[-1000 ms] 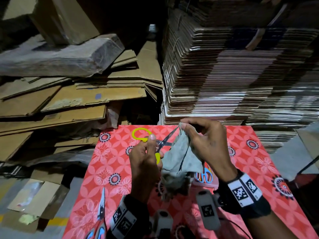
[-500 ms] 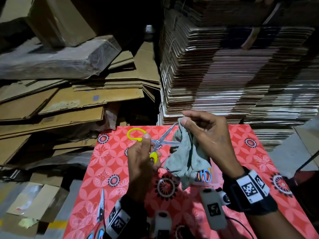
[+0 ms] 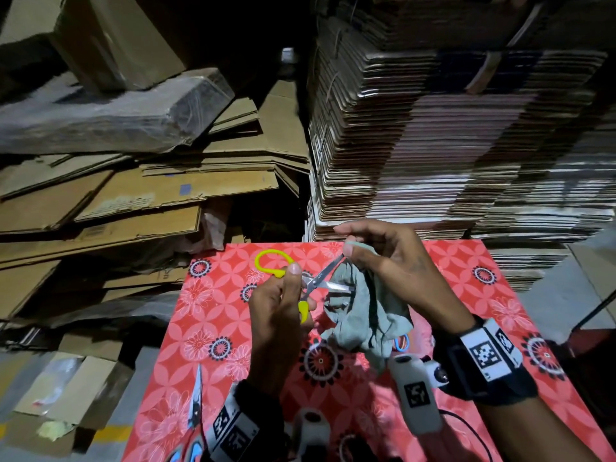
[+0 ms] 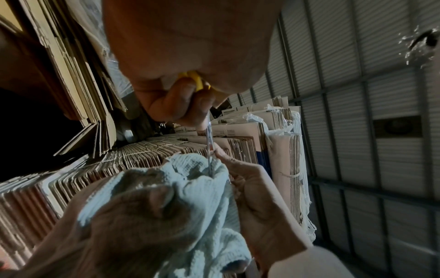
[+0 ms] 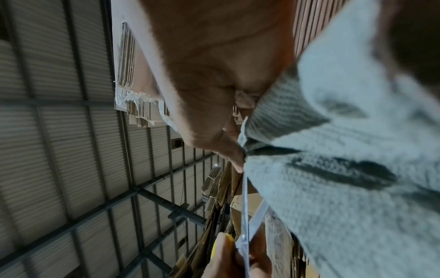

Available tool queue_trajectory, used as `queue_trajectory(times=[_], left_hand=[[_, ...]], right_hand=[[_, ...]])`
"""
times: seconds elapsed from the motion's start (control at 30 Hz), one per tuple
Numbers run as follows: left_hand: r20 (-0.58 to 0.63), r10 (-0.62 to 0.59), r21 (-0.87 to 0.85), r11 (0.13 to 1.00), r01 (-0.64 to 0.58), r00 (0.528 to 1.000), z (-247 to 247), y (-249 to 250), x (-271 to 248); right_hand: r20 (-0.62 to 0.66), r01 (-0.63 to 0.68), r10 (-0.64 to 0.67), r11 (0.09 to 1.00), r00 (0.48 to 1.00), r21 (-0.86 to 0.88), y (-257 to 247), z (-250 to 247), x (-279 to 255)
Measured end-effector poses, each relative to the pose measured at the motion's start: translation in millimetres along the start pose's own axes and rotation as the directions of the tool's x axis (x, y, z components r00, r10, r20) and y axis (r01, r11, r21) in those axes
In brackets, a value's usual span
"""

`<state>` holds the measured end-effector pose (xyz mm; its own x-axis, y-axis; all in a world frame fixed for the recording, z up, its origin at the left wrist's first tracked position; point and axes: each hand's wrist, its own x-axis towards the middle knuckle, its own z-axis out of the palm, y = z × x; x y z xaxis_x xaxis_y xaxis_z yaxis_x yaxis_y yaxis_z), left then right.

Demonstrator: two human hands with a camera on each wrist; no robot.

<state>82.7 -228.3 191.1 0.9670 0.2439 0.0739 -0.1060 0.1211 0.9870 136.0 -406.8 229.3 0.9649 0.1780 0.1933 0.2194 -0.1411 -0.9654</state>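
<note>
My left hand (image 3: pixel 283 295) grips yellow-handled scissors (image 3: pixel 313 283) above the red patterned table (image 3: pixel 213 315), blades spread apart. A pale grey cloth (image 3: pixel 363 315) hangs from my right hand (image 3: pixel 376 258), which pinches its top edge and wraps it over one blade tip. The left wrist view shows the blade (image 4: pixel 209 148) running into the cloth (image 4: pixel 190 197) beside my right fingers (image 4: pixel 238 165). From the right wrist, both blades (image 5: pixel 247 216) meet the cloth (image 5: pixel 333 150) just below my thumb.
A second pair of scissors (image 3: pixel 196 398) lies at the table's near left edge. Blue-orange scissor handles (image 3: pixel 401 343) peek from under the cloth. Stacked flat cartons (image 3: pixel 433 145) rise behind the table; loose cardboard sheets (image 3: pixel 133 201) pile to the left.
The scissor blades have spread wider. My right hand has shifted the cloth's top edge along the upper blade to its tip, and the cloth hangs more bunched.
</note>
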Motion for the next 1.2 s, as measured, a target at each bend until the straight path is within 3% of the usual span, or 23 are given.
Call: queue_trajectory(times=[0.1, 0.37, 0.63, 1.2], left_hand=[[0.006, 0.001, 0.009, 1.000, -0.001, 1.000, -1.6, -1.3, 2.0], [0.017, 0.001, -0.048, 0.999, 0.000, 1.000, 6.4, 4.5, -8.8], [0.026, -0.030, -0.081, 0.996, 0.032, 0.999, 10.7, 11.4, -8.9], [-0.047, 0.027, -0.074, 0.997, -0.031, 0.999, 15.3, 2.6, -6.1]], right_hand=[[0.036, 0.032, -0.030, 0.999, 0.999, -0.030, 5.6, 3.9, 0.5], [-0.089, 0.085, -0.082, 0.996, 0.993, 0.029, 11.5, 13.9, -10.2], [-0.148, 0.020, 0.027, 0.953, 0.989, 0.304, 4.8, 13.8, -12.6], [-0.385, 0.057, 0.122, 0.905, 0.915, 0.421, -7.7, 33.6, -18.8]])
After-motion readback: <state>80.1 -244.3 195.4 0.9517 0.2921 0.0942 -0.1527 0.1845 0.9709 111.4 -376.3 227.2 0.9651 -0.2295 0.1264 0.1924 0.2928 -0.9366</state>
